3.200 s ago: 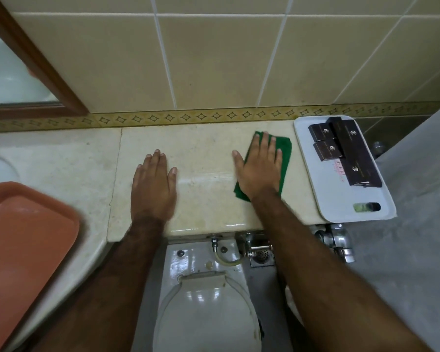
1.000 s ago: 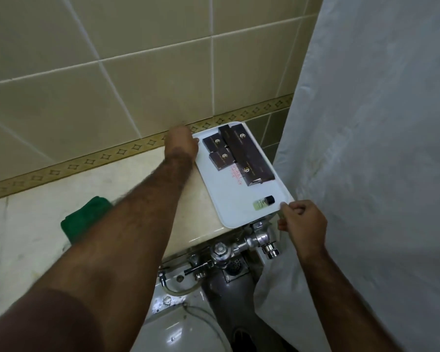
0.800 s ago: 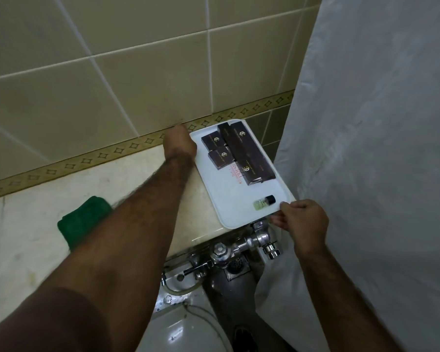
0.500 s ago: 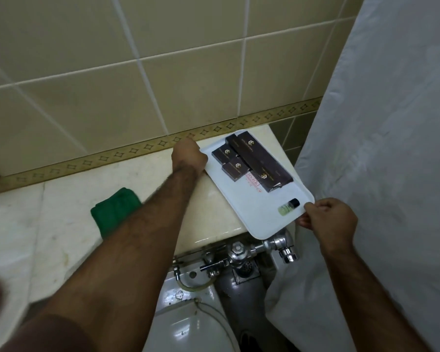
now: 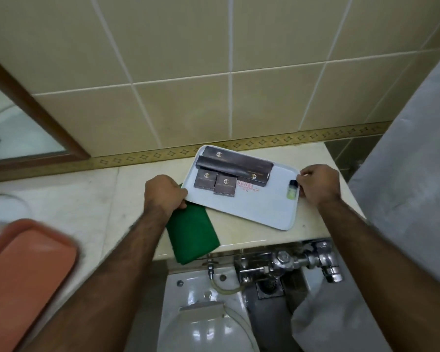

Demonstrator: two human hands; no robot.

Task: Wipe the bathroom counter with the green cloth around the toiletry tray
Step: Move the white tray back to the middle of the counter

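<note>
The white toiletry tray [image 5: 254, 209] lies slantwise on the beige marble counter [image 5: 87, 199], its left corner over the green cloth [image 5: 192, 237]. Dark boxes [image 5: 235, 165] and a small green bottle [image 5: 292, 190] sit on the tray. My left hand [image 5: 164, 193] grips the tray's left edge, above the cloth. My right hand [image 5: 318, 184] pinches the tray's right edge by the bottle. The cloth lies folded at the counter's front edge, partly under my left forearm.
An orange tray [image 5: 23, 273] rests at the lower left. A chrome flush valve [image 5: 290, 260] and the toilet [image 5: 203, 321] are below the counter's front edge. A white curtain [image 5: 404, 174] hangs at the right. A wood-framed mirror [image 5: 23, 128] is at the left wall.
Both hands have turned and shifted the tray leftwards along the counter, so its left corner now overlaps the green cloth. The camera has swung left, bringing the orange tray into view.
</note>
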